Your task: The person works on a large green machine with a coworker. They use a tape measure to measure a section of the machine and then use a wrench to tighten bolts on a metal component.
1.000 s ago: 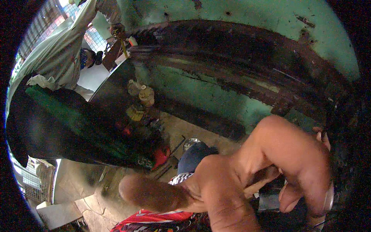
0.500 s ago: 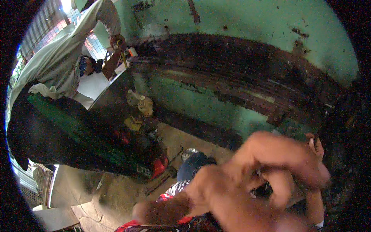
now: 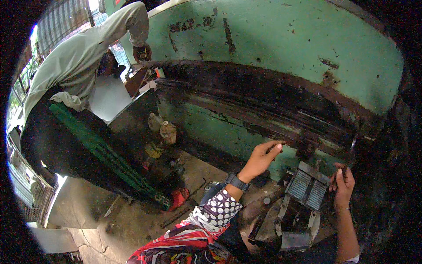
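My left hand [image 3: 259, 162], a dark watch [image 3: 237, 181] on its wrist, is raised in front of the green machine's lower panel. Its thumb and index finger are pinched together; anything between them is too small to name. On the right, my right hand [image 3: 343, 188] has bent fingers closed around something dark that I cannot make out, beside a thin metal rod [image 3: 354, 144]. Between the hands, nearer the right one, a tilted metal piece with two ribbed grey plates [image 3: 307, 188] sits on a metal frame [image 3: 315, 225]. Neither hand visibly touches the plates.
The long green machine [image 3: 281, 39] with dark horizontal rails spans the view. At left a person in a grey shirt [image 3: 77, 59] bends over a pale sheet [image 3: 110, 97], a yellow tape measure [image 3: 143, 54] in hand. Plastic bottles [image 3: 168, 132] stand by the machine; a dark bar [image 3: 178, 215] lies on the floor.
Blurred bare skin that filled the lower right has left that spot; my left hand now appears farther left, and the ribbed plates show. The view has shifted; the other person stays bent over.
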`<state>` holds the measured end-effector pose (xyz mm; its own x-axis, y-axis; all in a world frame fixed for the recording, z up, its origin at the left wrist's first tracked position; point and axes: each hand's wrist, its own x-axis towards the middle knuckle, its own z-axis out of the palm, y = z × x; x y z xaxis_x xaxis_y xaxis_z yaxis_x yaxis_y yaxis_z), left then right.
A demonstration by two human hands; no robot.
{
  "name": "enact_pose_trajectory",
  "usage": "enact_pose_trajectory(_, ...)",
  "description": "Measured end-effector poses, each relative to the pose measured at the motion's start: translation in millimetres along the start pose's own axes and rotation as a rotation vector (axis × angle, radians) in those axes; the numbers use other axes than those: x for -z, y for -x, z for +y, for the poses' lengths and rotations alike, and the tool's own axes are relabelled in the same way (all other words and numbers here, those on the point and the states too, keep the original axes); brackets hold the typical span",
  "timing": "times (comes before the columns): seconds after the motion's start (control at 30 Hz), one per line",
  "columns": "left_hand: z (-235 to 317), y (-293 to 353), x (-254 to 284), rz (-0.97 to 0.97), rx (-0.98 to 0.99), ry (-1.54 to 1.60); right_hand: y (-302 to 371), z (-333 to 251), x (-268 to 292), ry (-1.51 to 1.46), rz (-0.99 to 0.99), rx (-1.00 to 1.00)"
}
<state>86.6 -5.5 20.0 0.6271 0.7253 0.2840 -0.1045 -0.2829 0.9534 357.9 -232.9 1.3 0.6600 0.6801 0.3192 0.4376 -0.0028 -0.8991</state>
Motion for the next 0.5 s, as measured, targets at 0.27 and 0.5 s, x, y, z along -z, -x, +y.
enact_pose_trajectory(0.27, -45, 11, -25, 0.023, -0.180, -0.220, 13, 0, -3, -0.052, 0.026, 0.051)
enact_pose_trajectory(0.5, -61, 21, -24, 0.015, -0.249, -0.380, 25, -25, -10, -0.026, 0.042, 0.113)
